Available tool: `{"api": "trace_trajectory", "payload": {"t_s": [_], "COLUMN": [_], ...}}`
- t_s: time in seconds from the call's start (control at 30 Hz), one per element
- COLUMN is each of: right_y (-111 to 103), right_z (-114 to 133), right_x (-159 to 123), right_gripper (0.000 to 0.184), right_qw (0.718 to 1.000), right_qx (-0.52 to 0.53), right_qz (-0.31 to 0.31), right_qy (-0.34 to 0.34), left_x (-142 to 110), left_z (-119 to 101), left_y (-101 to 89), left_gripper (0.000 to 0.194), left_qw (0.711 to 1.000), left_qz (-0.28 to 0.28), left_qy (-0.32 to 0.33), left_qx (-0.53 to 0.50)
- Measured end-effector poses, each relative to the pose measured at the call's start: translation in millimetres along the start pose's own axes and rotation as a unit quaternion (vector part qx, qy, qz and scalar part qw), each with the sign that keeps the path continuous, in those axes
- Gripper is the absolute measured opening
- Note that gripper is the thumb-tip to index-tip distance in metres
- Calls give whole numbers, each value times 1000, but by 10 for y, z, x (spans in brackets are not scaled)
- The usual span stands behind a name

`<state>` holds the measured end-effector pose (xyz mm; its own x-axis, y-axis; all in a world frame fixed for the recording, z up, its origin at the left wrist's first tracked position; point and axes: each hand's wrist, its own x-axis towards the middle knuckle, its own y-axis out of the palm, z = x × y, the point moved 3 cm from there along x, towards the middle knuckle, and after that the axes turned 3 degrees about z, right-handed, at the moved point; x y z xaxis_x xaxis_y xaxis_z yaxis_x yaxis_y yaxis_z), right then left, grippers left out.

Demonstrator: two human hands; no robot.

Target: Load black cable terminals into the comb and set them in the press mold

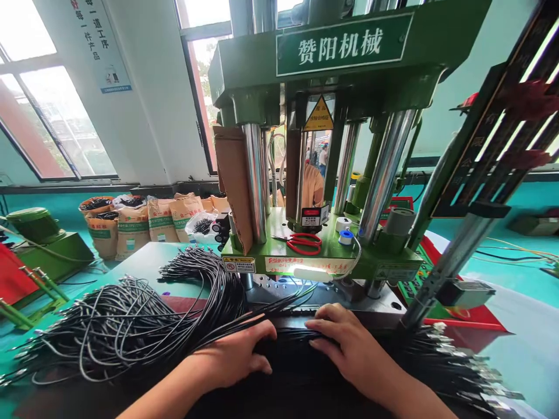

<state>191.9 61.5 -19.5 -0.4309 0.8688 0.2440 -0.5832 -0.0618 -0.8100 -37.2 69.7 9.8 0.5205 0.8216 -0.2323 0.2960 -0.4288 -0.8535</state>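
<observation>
A large bundle of thin black cables [131, 326] with metal ends lies at the left and runs toward the press bed. My left hand [238, 352] is beside the cable strands near the front edge of the press, thumb and forefinger apart. Close to that edge, my right hand [345, 346] has bent fingers, with black cables [292, 334] passing between thumb and forefinger. Ahead of both hands stands the green press [244, 259], with a lit lamp [312, 272] under its plate. Dark shadow hides the area below my hands.
Red-handled scissors [304, 243] and a blue-and-white tape roll [346, 237] lie on the press plate. More cable ends [476, 372] spread at the right. Filled paper sacks [133, 230] line the back wall. A metal post [454, 262] rises at the right. Behind the press, a person [312, 186] is partly visible.
</observation>
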Motion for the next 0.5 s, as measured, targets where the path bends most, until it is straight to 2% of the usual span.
{"api": "trace_trajectory", "payload": {"t_s": [0.13, 0.27, 0.5], "right_y": [57, 70, -8], "right_z": [130, 142, 268], "right_x": [64, 117, 135], "right_gripper": [13, 10, 14], "right_qw": [1000, 999, 1000], "right_qx": [-16, 34, 6], "right_qz": [26, 18, 10], "right_qy": [-6, 18, 6], "left_x": [3, 17, -7], "left_z": [13, -3, 15], "left_y": [20, 4, 8], "left_gripper": [30, 28, 28], "left_qw": [1000, 1000, 999], "left_qz": [17, 20, 20], "left_qy": [4, -3, -20], "left_qx": [-11, -19, -25]}}
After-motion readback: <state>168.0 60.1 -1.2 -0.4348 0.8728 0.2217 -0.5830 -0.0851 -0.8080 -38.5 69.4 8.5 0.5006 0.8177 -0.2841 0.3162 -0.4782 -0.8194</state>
